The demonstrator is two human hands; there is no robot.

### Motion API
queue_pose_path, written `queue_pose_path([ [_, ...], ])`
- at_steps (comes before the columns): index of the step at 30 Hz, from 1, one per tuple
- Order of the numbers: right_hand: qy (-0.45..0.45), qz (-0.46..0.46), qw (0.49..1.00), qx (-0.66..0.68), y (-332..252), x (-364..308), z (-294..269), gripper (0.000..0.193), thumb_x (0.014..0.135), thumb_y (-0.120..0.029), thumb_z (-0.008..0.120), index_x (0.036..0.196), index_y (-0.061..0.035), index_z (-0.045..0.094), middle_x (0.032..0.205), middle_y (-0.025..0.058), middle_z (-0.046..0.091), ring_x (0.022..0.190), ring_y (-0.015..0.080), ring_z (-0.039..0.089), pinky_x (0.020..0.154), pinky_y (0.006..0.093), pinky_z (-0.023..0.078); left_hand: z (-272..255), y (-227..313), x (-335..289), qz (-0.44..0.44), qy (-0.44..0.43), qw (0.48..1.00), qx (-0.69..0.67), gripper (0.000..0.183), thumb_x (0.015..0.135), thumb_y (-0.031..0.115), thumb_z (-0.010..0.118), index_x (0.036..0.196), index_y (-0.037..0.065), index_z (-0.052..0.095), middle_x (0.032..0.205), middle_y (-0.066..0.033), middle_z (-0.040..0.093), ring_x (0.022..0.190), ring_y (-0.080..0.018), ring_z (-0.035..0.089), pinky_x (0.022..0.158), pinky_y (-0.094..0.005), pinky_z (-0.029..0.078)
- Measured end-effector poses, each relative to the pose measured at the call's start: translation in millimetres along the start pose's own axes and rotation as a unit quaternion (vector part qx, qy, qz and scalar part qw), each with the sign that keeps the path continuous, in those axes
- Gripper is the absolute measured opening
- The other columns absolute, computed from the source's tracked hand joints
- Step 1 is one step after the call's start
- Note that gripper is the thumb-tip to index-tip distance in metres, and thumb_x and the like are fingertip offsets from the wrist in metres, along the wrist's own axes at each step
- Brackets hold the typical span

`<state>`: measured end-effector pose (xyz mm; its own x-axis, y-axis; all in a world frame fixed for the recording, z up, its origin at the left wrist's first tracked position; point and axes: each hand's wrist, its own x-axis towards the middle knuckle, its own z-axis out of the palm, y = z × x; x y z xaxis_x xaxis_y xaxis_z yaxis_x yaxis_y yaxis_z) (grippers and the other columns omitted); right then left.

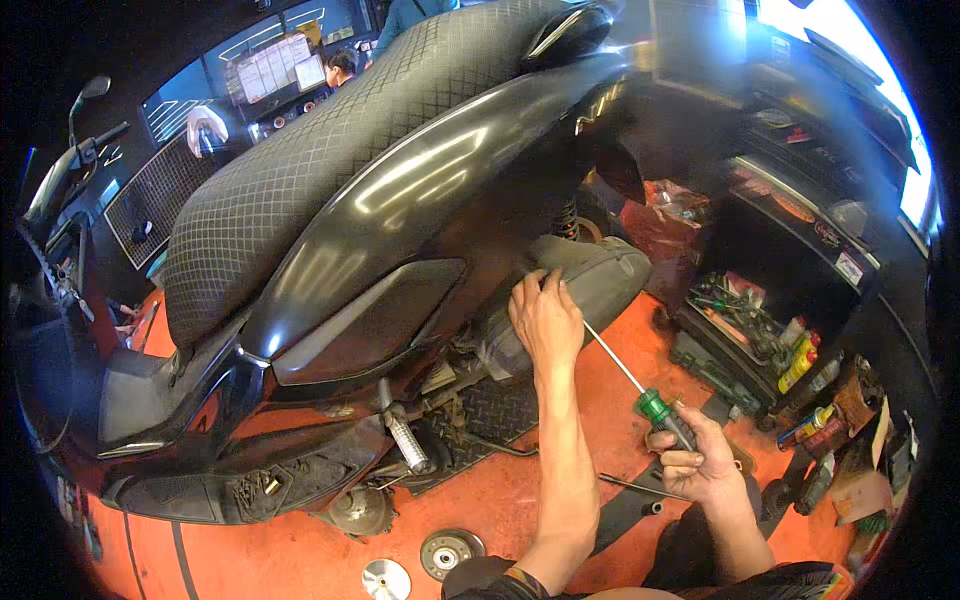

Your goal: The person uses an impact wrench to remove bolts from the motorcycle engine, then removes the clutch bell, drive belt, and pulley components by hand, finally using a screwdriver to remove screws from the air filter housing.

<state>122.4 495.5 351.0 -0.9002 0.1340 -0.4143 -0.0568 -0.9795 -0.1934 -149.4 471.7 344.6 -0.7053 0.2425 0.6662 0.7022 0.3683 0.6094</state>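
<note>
My right hand (698,455) is closed round the green and dark handle of a screwdriver (655,408). Its long shaft slants up and left to my left hand (547,318), where the tip is hidden. The left fingers are bent and close together against a dark grey cover (610,275) at the rear of a black scooter; anything inside them is out of sight. Above them runs the scooter's glossy side panel (385,185), under a quilted seat (330,130). A chrome coil-like part (408,442) sticks down below the panel.
On the orange floor lie a round metal drum (450,552), a shiny disc (386,580) and a long bar tool (640,487). The footboard (235,490) holds loose bolts. A tool cart (735,330) and spray cans (798,362) stand right. Another person (341,68) is in the background.
</note>
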Motion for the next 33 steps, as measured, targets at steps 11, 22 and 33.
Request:
queue_pose_path([
  [11, 0.199, -0.446, 0.286, -0.824, 9, -7, 16, 0.054, 0.085, -0.016, 0.074, 0.134, -0.0012, 0.058, 0.097, 0.0184, 0.067, 0.077, 0.0384, 0.067, 0.069, 0.0435, 0.054, 10, 8, -22, -0.002, 0.11, 0.991, -0.071, 0.027, 0.092, 0.006, 0.06, 0.116, -0.003, 0.066, 0.113, -0.0166, 0.064, 0.11, -0.0357, 0.058, 0.098, -0.0439, 0.045],
  [22, 0.125, -0.573, 0.344, -0.734, 26, 14, -2, 0.019, 0.089, -0.002, 0.067, 0.108, 0.0034, 0.069, 0.106, 0.0176, 0.065, 0.094, 0.0314, 0.066, 0.082, 0.0396, 0.055, 17, 56, -108, -0.439, -0.035, 0.411, -0.798, 0.033, 0.108, 0.036, 0.045, 0.125, 0.01, 0.056, 0.089, 0.0018, 0.057, 0.071, -0.0111, 0.054, 0.067, -0.0294, 0.048],
  [33, 0.175, -0.341, 0.738, -0.556, 33, -3, -14, 0.028, 0.104, -0.025, 0.058, 0.12, -0.0022, 0.058, 0.089, 0.007, 0.062, 0.065, 0.0111, 0.055, 0.061, 0.0225, 0.048, 15, 43, -88, -0.454, -0.064, 0.301, -0.836, 0.02, 0.109, 0.028, 0.041, 0.103, 0.013, 0.053, 0.073, 0.0035, 0.045, 0.055, -0.01, 0.037, 0.055, -0.0268, 0.033],
])
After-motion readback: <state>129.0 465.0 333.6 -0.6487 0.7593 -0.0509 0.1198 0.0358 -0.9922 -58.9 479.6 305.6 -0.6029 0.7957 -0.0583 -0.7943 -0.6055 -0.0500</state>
